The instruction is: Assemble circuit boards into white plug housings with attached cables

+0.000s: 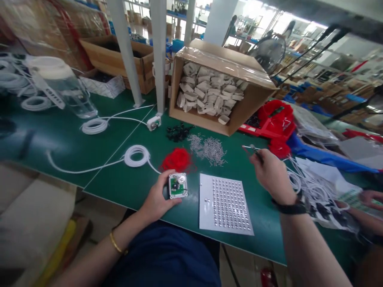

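Note:
My left hand (160,197) is closed around the edge of a small white square housing (178,192) with a green circuit board inside. A white cable (154,166) runs from behind the housing to a coil (137,156) on the green table. Farther right, my right hand (269,171) is closed on a thin dark tool with a metal tip (253,147); its exact kind is blurred. By that tip lies a short white and red piece. Between my hands is a white sheet (206,215) with rows of small shiny domes.
Small screws (212,150), red wires (177,160) and black parts (178,132) lie in piles. Behind them stands a carton (221,59) of white housings. At left are a water jug (64,89) and another cable coil (94,126). Another person's hand (372,198) is at right.

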The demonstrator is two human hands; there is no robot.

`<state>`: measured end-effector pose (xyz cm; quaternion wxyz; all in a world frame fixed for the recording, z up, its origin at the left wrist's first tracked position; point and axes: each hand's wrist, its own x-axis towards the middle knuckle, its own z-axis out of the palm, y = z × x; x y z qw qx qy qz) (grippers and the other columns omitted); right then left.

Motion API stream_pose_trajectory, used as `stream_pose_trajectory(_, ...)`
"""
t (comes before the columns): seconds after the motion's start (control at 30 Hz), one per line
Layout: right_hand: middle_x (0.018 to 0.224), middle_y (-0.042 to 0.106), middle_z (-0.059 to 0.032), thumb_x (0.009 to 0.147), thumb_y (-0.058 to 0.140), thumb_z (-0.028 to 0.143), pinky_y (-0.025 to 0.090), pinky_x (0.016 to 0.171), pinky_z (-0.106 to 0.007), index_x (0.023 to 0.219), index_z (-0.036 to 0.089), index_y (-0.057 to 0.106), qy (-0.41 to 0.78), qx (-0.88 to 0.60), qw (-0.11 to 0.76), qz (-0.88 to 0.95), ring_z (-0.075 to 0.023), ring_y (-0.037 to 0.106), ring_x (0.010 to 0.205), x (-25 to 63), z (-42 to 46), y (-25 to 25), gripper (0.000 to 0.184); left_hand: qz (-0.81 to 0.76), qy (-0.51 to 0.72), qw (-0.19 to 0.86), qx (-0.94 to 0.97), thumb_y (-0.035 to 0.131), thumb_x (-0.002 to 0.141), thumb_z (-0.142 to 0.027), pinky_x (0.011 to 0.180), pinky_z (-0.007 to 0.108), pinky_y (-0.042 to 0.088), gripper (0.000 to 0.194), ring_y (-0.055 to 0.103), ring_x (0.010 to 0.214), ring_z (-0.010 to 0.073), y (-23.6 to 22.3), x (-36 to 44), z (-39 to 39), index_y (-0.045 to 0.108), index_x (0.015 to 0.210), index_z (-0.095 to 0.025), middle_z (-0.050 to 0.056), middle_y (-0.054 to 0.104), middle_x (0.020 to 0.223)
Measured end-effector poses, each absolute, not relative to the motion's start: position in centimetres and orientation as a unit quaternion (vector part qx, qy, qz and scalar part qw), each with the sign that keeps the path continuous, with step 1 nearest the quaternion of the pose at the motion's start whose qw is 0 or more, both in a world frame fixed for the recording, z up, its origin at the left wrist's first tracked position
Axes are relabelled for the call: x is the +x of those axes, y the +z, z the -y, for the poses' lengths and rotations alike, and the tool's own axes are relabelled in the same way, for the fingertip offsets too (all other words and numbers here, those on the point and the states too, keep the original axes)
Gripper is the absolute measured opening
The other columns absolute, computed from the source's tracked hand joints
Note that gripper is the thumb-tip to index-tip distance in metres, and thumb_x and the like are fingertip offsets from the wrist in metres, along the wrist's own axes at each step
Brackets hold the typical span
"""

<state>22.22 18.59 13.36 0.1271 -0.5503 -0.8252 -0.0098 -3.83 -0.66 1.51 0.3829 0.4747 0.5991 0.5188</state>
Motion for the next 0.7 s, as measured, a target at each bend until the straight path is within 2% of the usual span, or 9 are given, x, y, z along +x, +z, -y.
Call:
stream_pose_trajectory(0.1, 0.064, 0.058, -0.0031, 0.084, 0.046, 0.037, 0.03, 0.051, -0.027, 0.077, 0.021, 0.049, -0.034, -0.533, 0.184, 0.825, -0.0184, 0.051, 0.053, 20.1, -14.1, 18.7, 0.017, -0.592, 0.524, 0.379, 0.481, 0.079, 0.063, -0.018, 0.105, 0.041, 0.039, 0.074, 0.053, 0.118, 0.0239, 1.4, -3.9, 0.6, 0.04, 0.126, -0.024, 0.008, 0.051, 0.129)
stream_pose_trajectory(0.2, 0.059, 0.055, 0.0011, 0.085, 0.047, 0.032, 0.031, 0.046, -0.024, 0.078, 0.022, 0.05, 0.043, -0.447, 0.197, 0.872, -0.0141, 0.049, 0.047, 17.5, -8.8, 20.8, 0.012, -0.585, 0.523, 0.373, 0.495, 0.078, 0.065, -0.021, 0.104, 0.042, 0.039, 0.066, 0.053, 0.118, 0.0252, 1.6, -4.2, 0.6, 0.047, 0.122, -0.023, 0.009, 0.053, 0.128)
stream_pose_trajectory(0.27, 0.062, 0.056, 0.0024, 0.084, 0.046, 0.019, 0.033, 0.047, -0.022, 0.079, 0.023, 0.05, 0.144, -0.37, 0.155, 0.905, -0.0124, 0.051, 0.048, 15.4, -5.7, 20.1, 0.007, -0.58, 0.526, 0.369, 0.502, 0.079, 0.065, -0.024, 0.105, 0.042, 0.039, 0.065, 0.052, 0.119, 0.026, 1.5, -4.3, 0.6, 0.049, 0.122, -0.021, 0.01, 0.054, 0.128)
stream_pose_trajectory(0.37, 0.071, 0.062, 0.0008, 0.078, 0.043, 0.005, 0.034, 0.05, -0.024, 0.08, 0.022, 0.05, 0.233, -0.302, 0.076, 0.921, -0.0138, 0.056, 0.056, 12.0, -2.9, 17.2, 0.018, -0.569, 0.538, 0.365, 0.503, 0.077, 0.067, -0.027, 0.105, 0.041, 0.039, 0.061, 0.052, 0.119, 0.026, 1.2, -4.5, 0.6, 0.051, 0.122, -0.02, 0.01, 0.055, 0.128)
stream_pose_trajectory(0.53, 0.084, 0.065, -0.005, 0.083, 0.044, 0.006, 0.032, 0.056, -0.027, 0.088, 0.018, 0.053, 0.201, -0.326, 0.002, 0.924, -0.0193, 0.061, 0.07, 8.1, -3.8, 12.9, 0.016, -0.539, 0.568, 0.351, 0.513, 0.075, 0.069, -0.03, 0.103, 0.039, 0.04, 0.055, 0.054, 0.116, 0.0245, 1.0, -4.7, 0.5, 0.053, 0.118, -0.02, 0.01, 0.057, 0.124)
stream_pose_trajectory(0.7, 0.082, 0.065, -0.0053, 0.089, 0.045, 0.015, 0.035, 0.061, -0.028, 0.09, 0.018, 0.053, 0.201, -0.364, 0.025, 0.909, -0.0205, 0.061, 0.074, 8.3, -6.0, 12.2, 0.009, -0.531, 0.575, 0.357, 0.51, 0.08, 0.063, -0.033, 0.104, 0.039, 0.039, 0.058, 0.052, 0.117, 0.0246, 1.4, -4.8, 0.4, 0.056, 0.114, -0.02, 0.01, 0.058, 0.122)
